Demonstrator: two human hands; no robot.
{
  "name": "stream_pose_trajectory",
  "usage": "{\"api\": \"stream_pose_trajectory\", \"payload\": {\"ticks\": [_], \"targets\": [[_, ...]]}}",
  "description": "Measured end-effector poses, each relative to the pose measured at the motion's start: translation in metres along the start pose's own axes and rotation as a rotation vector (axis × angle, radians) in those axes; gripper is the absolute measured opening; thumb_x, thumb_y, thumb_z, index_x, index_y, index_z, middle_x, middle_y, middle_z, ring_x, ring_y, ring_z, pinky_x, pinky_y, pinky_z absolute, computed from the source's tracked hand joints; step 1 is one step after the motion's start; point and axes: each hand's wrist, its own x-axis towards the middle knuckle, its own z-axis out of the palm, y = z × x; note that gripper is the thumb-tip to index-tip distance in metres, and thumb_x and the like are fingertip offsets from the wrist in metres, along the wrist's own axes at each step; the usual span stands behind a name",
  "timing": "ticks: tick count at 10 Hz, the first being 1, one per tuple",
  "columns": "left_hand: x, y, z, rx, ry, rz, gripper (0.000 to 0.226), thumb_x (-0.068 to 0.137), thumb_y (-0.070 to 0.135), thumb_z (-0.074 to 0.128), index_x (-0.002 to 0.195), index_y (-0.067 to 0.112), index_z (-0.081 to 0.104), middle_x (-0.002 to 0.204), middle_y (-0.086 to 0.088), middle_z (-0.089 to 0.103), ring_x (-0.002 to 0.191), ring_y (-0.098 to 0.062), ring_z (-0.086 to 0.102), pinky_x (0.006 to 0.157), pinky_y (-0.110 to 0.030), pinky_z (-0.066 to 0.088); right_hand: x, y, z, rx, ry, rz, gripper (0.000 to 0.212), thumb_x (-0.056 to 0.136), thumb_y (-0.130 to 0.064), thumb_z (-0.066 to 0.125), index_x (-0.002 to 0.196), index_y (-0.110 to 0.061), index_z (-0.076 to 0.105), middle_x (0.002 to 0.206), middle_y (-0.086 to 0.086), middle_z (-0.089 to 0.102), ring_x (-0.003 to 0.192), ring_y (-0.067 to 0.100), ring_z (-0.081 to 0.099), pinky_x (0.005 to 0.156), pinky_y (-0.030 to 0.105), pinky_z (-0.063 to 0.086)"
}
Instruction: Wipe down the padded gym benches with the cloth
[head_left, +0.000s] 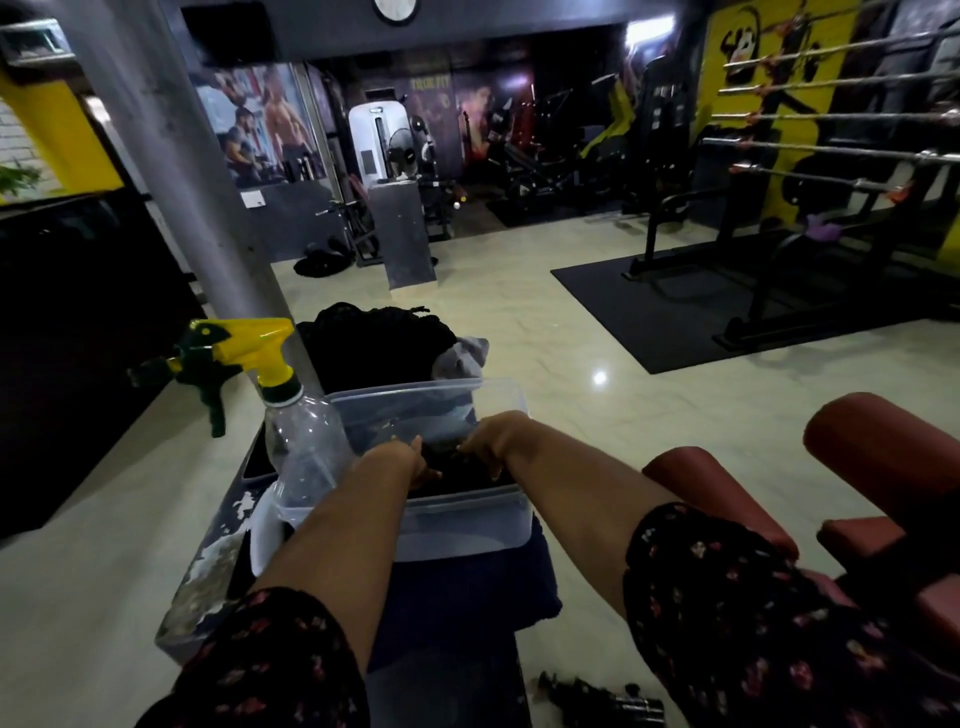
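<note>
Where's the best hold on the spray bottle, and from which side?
Take the spray bottle by the neck just under its yellow head, or around the clear upper body. It stands upright left of the tub, trigger pointing left. Probably come from the front-left: the tub and left hand crowd its right side.

Dim, soft picture; ceiling-light glare on floor (600, 378), edges warped
</note>
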Motion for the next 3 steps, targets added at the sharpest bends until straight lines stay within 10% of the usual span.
{"api": "stream_pose_trajectory", "payload": {"ticks": [1, 3], "targets": [[0.004, -0.001, 0.003, 0.023, 0.024, 0.019, 0.078, 0.102, 0.052, 0.039, 0.158, 0.019, -0.004, 0.164, -0.014, -0.005, 0.151, -0.035, 0.006, 0.12, -0.046, 0.016, -0.018, -0.005, -0.012, 0.013, 0.009, 0.121, 0.045, 0.103, -0.023, 0.042, 0.143, -0.004, 0.04, 0.149, 0.014, 0.041, 0.128, 0.027, 0.044, 0.106, 0.031, 0.032], [-0.013, 0.012, -0.014, -0.098, 0.267, 0.126, 0.056, 0.096, 0.044, 0.054, 0.148, 0.026, 0.041, 0.153, -0.01, 0.04, 0.136, -0.033, 0.041, 0.11, -0.047, 0.036, -0.042, 0.004, -0.026, 0.149, 0.24, 0.079, 0.035, 0.099, -0.033, 0.045, 0.131, -0.026, 0.057, 0.136, 0.005, 0.056, 0.124, 0.027, 0.05, 0.099, 0.035, 0.034]]}}
